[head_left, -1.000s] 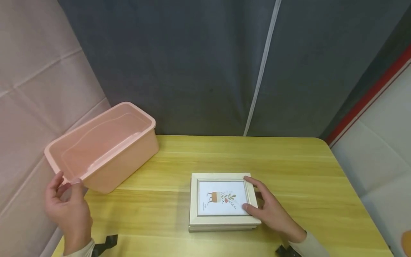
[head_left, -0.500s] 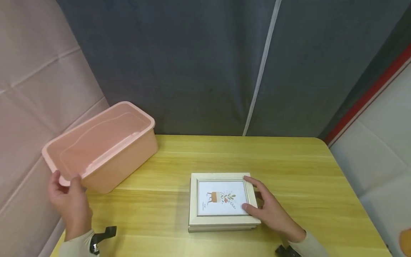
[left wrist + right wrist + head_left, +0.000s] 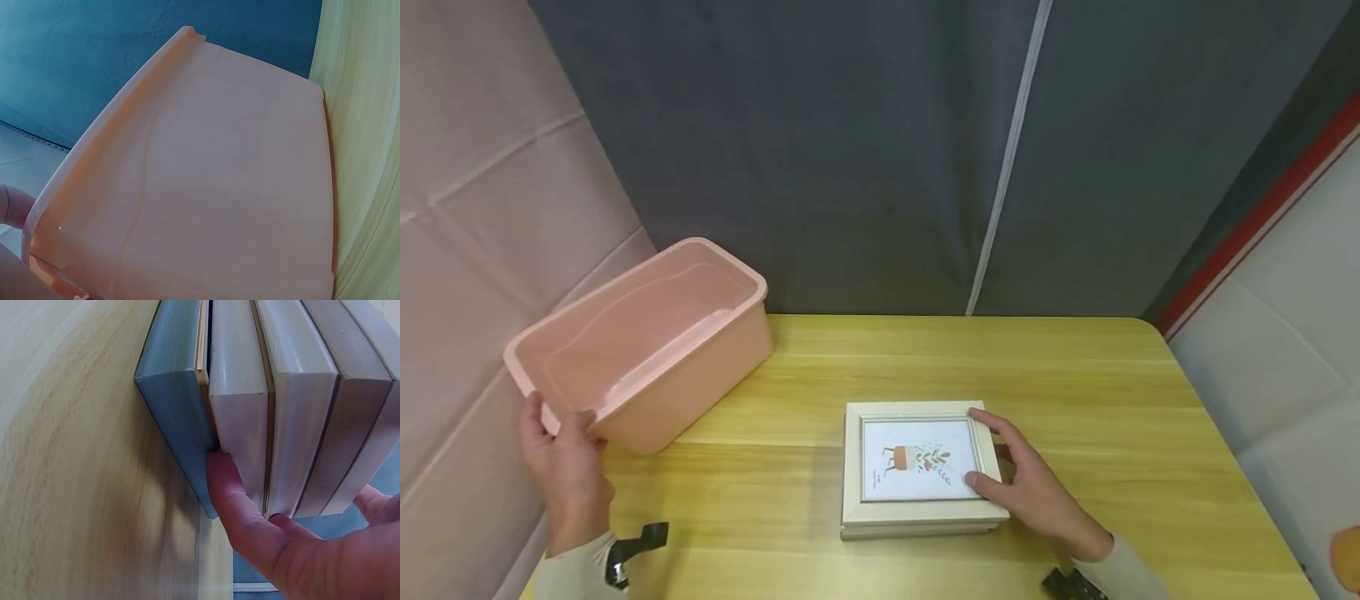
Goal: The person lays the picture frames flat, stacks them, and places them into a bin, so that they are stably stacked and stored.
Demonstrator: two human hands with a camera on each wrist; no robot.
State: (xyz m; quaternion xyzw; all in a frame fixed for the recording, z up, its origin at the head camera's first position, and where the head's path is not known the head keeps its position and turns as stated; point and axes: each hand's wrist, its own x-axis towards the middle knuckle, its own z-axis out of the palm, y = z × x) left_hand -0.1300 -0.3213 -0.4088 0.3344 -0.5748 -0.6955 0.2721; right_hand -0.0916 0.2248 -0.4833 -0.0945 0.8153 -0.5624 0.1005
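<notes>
At the left in the head view, my left hand point(image 3: 568, 475) pinches the near corner rim of a pink plastic bin point(image 3: 700, 367). The bin's smooth side wall point(image 3: 237, 169) fills most of the left wrist view. My right hand point(image 3: 1037, 492) holds the right side of a stack of picture frames, its thumb and a finger on the cream top frame point(image 3: 917, 511). That frame shows a plant print. In the right wrist view, a fingertip point(image 3: 225, 469) sits against the stack's edge, beside the blue-grey bottom frame point(image 3: 172, 419); several white and tan frames are above it.
The stack rests on a yellow wood-grain table point(image 3: 1075, 375). A dark grey curtain point(image 3: 812, 150) hangs behind it. Pale padded panels point(image 3: 490, 208) stand at the left, right beside the bin, and a white wall point(image 3: 1307, 333) with a red strip is at the right.
My left hand has closed in on the bin's corner, its thumb and fingers now at the rim. The right hand and the stack of frames have stayed in place.
</notes>
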